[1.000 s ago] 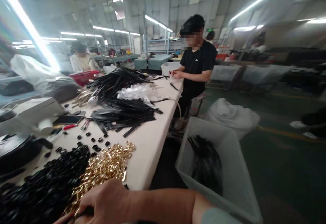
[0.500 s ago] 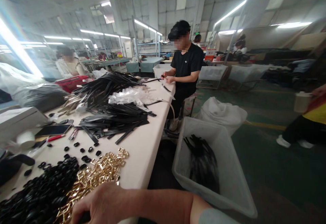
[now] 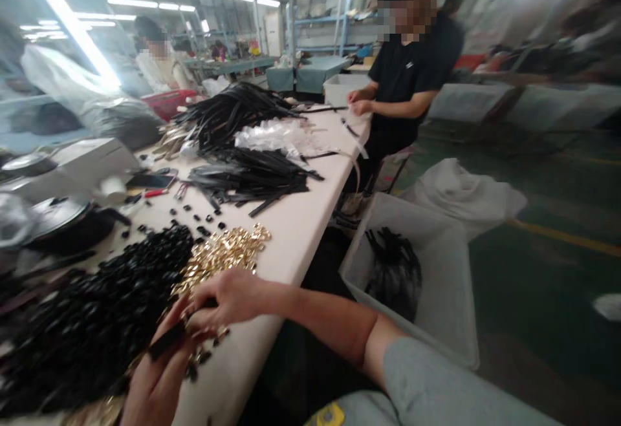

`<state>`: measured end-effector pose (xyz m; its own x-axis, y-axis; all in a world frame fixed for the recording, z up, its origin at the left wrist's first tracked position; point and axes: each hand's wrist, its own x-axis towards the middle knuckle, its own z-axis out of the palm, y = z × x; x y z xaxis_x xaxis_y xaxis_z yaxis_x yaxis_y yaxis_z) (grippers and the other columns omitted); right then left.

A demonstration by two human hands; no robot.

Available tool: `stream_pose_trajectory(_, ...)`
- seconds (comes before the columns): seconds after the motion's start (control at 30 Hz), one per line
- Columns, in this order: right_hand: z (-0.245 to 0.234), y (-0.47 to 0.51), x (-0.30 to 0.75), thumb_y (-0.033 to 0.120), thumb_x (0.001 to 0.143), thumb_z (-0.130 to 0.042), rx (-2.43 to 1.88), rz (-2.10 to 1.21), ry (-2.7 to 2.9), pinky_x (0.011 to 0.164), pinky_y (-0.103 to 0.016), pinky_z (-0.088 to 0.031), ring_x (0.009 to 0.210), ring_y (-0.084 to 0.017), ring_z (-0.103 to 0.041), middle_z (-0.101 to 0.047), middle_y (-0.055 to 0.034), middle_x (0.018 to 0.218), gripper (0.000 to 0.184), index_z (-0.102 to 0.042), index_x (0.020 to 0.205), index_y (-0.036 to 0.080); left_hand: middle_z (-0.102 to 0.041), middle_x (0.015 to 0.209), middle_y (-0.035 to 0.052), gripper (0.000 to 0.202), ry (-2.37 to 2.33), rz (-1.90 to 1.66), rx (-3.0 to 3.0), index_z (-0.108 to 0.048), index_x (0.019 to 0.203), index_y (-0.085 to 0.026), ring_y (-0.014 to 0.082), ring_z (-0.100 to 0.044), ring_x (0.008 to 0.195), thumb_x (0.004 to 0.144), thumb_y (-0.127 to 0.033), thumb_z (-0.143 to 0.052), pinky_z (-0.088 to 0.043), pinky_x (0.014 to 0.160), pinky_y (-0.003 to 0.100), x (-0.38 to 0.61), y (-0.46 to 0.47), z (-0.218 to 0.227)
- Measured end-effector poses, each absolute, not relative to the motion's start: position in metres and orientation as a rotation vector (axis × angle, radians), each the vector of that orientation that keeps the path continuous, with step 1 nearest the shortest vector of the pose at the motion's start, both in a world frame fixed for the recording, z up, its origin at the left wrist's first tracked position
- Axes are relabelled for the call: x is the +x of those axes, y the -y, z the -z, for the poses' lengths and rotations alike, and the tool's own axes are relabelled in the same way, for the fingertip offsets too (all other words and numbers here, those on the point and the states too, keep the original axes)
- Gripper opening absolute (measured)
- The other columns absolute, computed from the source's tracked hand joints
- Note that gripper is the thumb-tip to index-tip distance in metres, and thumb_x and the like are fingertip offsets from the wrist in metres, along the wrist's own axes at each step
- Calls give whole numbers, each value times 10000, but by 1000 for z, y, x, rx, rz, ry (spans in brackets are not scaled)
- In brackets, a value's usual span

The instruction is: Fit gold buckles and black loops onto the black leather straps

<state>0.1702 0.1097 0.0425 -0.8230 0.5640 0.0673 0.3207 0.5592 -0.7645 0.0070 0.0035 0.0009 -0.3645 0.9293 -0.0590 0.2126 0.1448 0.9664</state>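
Note:
My right hand (image 3: 231,300) rests over the near edge of a heap of gold metal buckles (image 3: 220,255) on the white table (image 3: 286,245), its fingers curled round the end of a black strap piece (image 3: 167,340). My left hand (image 3: 155,377) comes up from below, palm up, and pinches the same black strap between thumb and fingers. A big pile of black rings (image 3: 97,313) lies just left of the buckles. The picture is blurred by motion.
Bundles of black straps (image 3: 247,177) and clear plastic bags (image 3: 272,135) lie further along the table. A person in a black shirt (image 3: 407,80) works at the far end. A grey bin (image 3: 427,271) holding black straps stands on the floor beside a white sack (image 3: 466,193).
The view has dropped and swung, bringing the table nearer. My left hand has come into view from below, and both hands now hold the black strap piece by the buckles.

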Motion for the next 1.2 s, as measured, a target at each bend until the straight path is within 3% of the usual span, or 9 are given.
stream_pose_trajectory(0.07,-44,-108,172,295,833,-642,-762,-1108,2452,601,-205,-337,679,-99,-535,-620,30,733,122,-677,844,178,-679,1254,74,591,-1507,-1305,1010,-657,1267,-272,295,-700,999,693,-373,-753,-610,837,379,11,4,-1)
stream_pose_trajectory(0.13,-42,-111,172,238,824,-640,-740,-1099,2398,591,-211,-308,638,-90,-495,-592,32,690,84,-668,798,163,-705,1176,109,539,-1414,-1420,940,-659,1258,-214,239,-721,867,734,-318,-728,-615,794,369,14,5,-2)
stream_pose_trajectory(0.23,-36,-116,170,195,812,-639,-673,-1135,2334,587,-214,-286,596,-77,-451,-543,46,623,92,-643,733,149,-744,940,90,445,-1324,-1476,845,-698,1195,-190,192,-716,784,761,-288,-714,-607,779,332,15,1,-4)
stream_pose_trajectory(0.4,-35,-117,170,167,801,-624,-639,-1201,2303,583,-216,-279,579,-72,-431,-511,57,592,109,-620,693,147,-707,774,61,420,-1231,-1494,838,-709,1183,-187,156,-685,734,796,-350,-718,-589,767,297,13,2,-7)
stream_pose_trajectory(0.63,-36,-117,171,175,811,-621,-595,-1208,2359,588,-220,-269,608,-80,-448,-543,44,610,97,-626,719,144,-715,876,51,365,-1330,-1458,846,-751,1031,-200,102,-634,670,700,-336,-821,-556,641,210,9,1,-9)
stream_pose_trajectory(0.9,-36,-118,174,231,855,-619,-530,-1221,2392,590,-222,-272,592,-78,-430,-528,49,604,146,-622,736,146,-654,649,6,307,-1296,-1477,661,-746,814,-174,66,-552,507,562,-295,-873,-493,504,173,11,-3,-19)
stream_pose_trajectory(1.03,-37,-120,176,262,874,-609,-498,-1228,2408,595,-226,-281,589,-81,-440,-534,47,603,177,-626,737,151,-646,626,3,315,-1330,-1470,580,-742,797,-169,62,-526,479,525,-264,-868,-470,471,176,9,-3,-20)
stream_pose_trajectory(1.2,-38,-120,176,293,886,-616,-508,-954,2533,600,-242,-276,617,-96,-472,-598,23,667,191,-643,742,169,-651,626,20,328,-1420,-1329,630,-738,785,-135,79,-545,489,525,-282,-874,-481,494,200,8,-2,-19)
